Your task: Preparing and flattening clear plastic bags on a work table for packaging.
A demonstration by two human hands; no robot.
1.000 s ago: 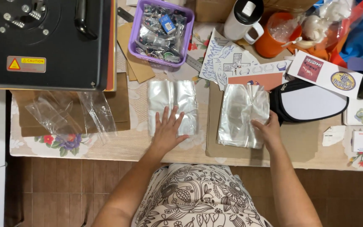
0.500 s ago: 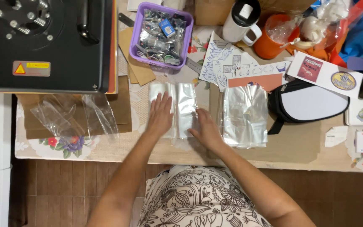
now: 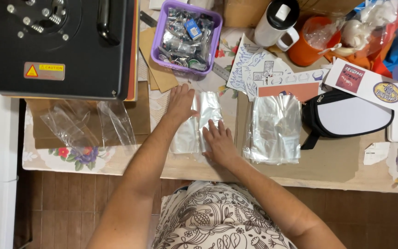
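My left hand [image 3: 180, 102] and right hand [image 3: 218, 140] lie flat, fingers spread, pressing the small stack of clear plastic sleeves [image 3: 197, 123] on the cardboard-covered table [image 3: 337, 163]. I judge it light, limp and slippery, best pinched at an edge; a second, crinkled pile [image 3: 275, 129] sits just right.

purple basket [image 3: 158, 46], orange cup [image 3: 302, 53], black press [image 3: 51, 46], floral tablecloth [image 3: 77, 157]

Both forearms are bare, with no sleeves, watch or rings showing on the hands. The person wears a white garment [image 3: 217, 216] printed with black floral line-drawing.
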